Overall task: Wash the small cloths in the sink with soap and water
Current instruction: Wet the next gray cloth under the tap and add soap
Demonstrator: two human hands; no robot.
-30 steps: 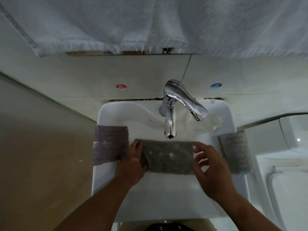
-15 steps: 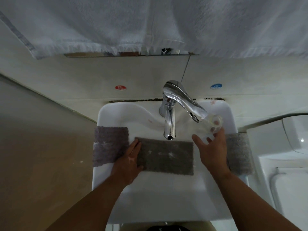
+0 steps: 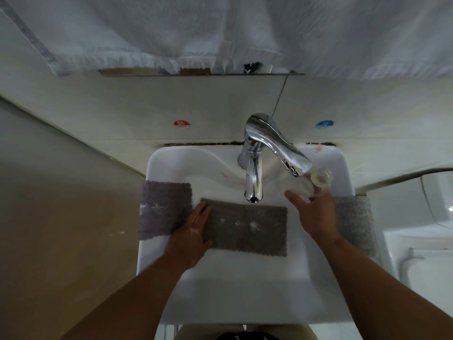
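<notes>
Down in the white sink (image 3: 245, 290), a grey cloth (image 3: 247, 229) lies flat across the basin just in front of the chrome faucet (image 3: 253, 177), with pale flecks on its top. The left hand (image 3: 193, 231) rests on the cloth's left end, fingers straight and close together, pressing it flat. A second grey cloth (image 3: 164, 209) hangs over the sink's left rim, just beside that hand, and a third grey cloth (image 3: 355, 222) hangs over the right rim. The right hand (image 3: 316, 214) is at the back right corner, thumb spread wide, fingers stretched toward a clear bottle (image 3: 321, 177) standing just beside the tip of the faucet lever (image 3: 277, 143); whether the fingers touch the bottle I cannot tell. On the wall sit a red sticker (image 3: 182, 123) and a blue sticker (image 3: 324, 124), and a white towel (image 3: 220, 33) hangs above.
</notes>
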